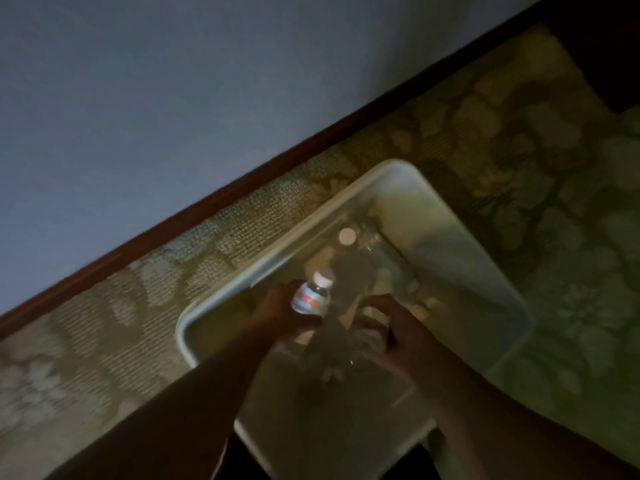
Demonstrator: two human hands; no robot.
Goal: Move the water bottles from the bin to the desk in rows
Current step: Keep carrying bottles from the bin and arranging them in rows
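Observation:
A clear plastic bin (408,174) sits on the patterned carpet, seen from above in dim light. My left hand (280,313) is shut on a small water bottle (311,297) with a white cap and a red and blue label, held above the bin's left side. My right hand (391,327) reaches down into the bin and its fingers curl around another bottle (370,337), which is dark and hard to make out. Several more bottles lie at the bin's far end; one white cap (347,236) faces up. The desk is not in view.
A dark wooden baseboard (242,188) runs diagonally below a pale blue wall (173,81). Green floral carpet (554,202) surrounds the bin. A dark piece of furniture (609,39) fills the top right corner.

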